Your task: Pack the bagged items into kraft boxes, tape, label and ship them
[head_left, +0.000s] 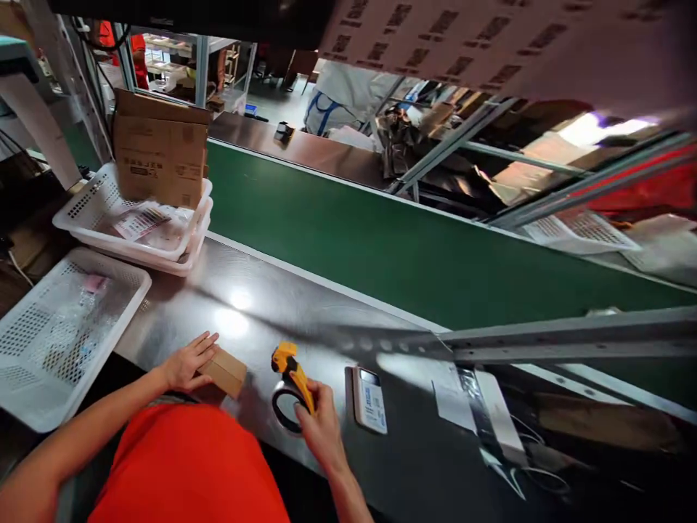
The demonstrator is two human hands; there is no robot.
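My left hand point(190, 361) rests with its fingers stretched over one end of a small brown cardboard box point(226, 372), which lies on the metal worktop near my body. In my right hand point(324, 418) is a yellow tape dispenser point(297, 374), its fingers wrapped round the handle. A roll of tape point(280, 410) sits on the dispenser, its ring facing me. The dispenser's head points away from me, to the right of the box and apart from it. Part of the box is hidden by my left hand.
White plastic baskets point(136, 280) with bagged items stand at the left, and an opened carton point(160, 149) sits in the stacked ones. A green conveyor belt point(327, 218) runs behind the metal worktop point(179, 319). A phone point(370, 399) lies right of my right hand. A metal beam point(571, 334) juts in.
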